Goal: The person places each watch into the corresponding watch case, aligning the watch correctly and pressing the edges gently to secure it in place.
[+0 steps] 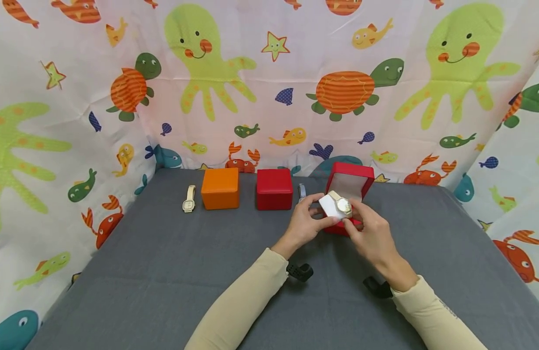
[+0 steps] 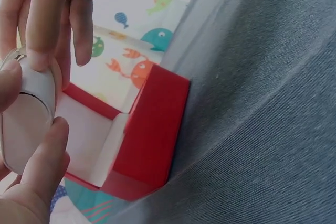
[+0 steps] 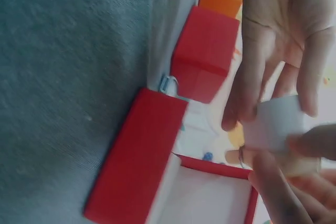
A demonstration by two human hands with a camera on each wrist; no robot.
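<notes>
Above an open red box [image 1: 368, 172], both hands hold a white watch cushion [image 1: 328, 206] with a cream-strapped wristwatch [image 1: 343, 205] at its right side. My left hand [image 1: 305, 221] pinches the cushion's left part between thumb and fingers. On the other side, my right hand [image 1: 374, 233] grips the wristwatch and the cushion's right end. The watch's round face points up toward the head camera. In the right wrist view the white cushion [image 3: 275, 124] sits between the fingertips of both hands. Pale lining [image 2: 86, 137] shows inside the open box in the left wrist view.
Left of the open box stands a closed red box [image 1: 274, 189], with a second watch [image 1: 302, 190] lying between them. Farther left are an orange box [image 1: 220, 188] and a gold-toned watch [image 1: 188, 200]. A patterned curtain [image 1: 269, 97] hangs behind the grey-covered table [image 1: 164, 272].
</notes>
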